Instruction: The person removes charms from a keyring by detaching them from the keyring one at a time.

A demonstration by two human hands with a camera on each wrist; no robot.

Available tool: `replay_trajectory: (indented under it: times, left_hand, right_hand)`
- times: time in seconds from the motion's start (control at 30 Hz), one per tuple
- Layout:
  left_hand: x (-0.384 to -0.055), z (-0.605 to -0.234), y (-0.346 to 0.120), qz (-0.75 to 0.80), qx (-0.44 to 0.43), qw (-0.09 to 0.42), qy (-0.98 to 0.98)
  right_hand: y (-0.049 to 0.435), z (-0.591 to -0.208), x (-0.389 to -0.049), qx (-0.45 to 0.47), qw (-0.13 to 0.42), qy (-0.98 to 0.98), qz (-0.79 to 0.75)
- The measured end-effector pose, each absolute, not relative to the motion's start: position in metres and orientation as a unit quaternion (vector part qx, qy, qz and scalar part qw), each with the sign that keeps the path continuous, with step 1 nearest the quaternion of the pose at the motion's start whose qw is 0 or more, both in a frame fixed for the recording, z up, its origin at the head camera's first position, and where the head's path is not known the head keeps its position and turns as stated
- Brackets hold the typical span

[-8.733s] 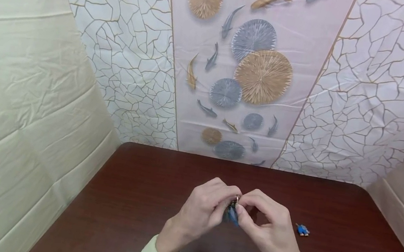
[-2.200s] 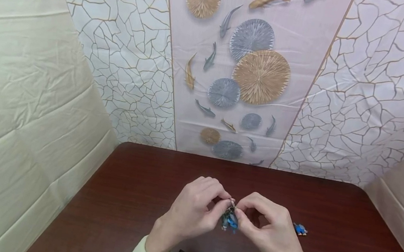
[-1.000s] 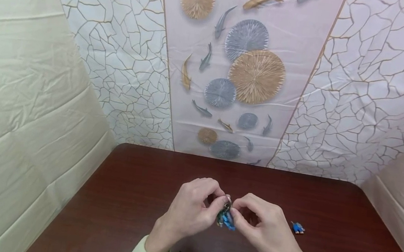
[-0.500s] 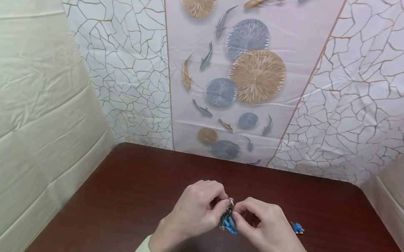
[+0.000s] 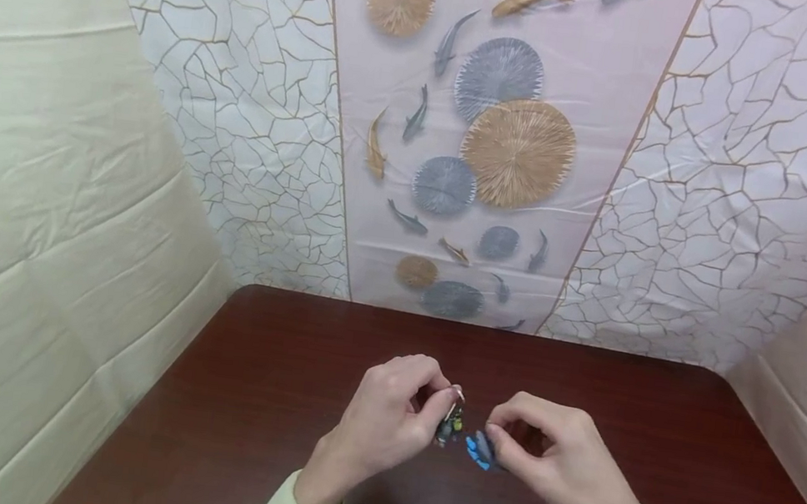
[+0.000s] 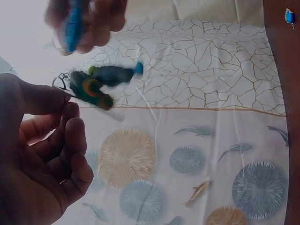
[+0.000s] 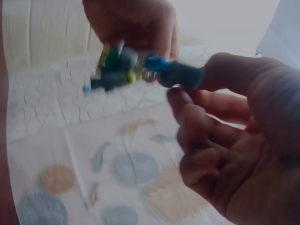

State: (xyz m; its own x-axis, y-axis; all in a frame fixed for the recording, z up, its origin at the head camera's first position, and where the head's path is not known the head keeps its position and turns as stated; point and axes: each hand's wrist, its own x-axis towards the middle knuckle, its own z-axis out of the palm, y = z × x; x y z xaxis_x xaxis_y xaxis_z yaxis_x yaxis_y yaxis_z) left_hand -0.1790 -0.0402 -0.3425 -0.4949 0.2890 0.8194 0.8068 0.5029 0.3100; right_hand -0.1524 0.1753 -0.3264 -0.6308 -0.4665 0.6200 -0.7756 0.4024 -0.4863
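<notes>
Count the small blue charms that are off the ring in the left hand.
2: one blue charm pinched in the right hand, and a second charm on the table, seen in the left wrist view. Others may be hidden.

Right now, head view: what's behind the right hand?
The table shows around the right hand; the patch directly behind is covered. The left wrist view shows a small blue charm on the table that's missing from the head view, so probably hidden there.
</notes>
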Motion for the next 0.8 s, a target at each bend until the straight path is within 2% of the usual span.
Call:
replay_trajectory:
  times: [0.3, 0.8]
  left_hand:
    - [-0.180, -0.342, -0.039, -0.389, -0.332, 0.329, -0.794]
    - [-0.181, -0.341, -0.042, -0.406, -0.330, 0.334, -0.784]
  right_hand:
    - [0.199, -0.344, -0.164, 0.368, 0.199, -0.829, 0.370]
    - [0.240, -0.385, -0.195, 0.255, 0.101, -0.899, 0.343]
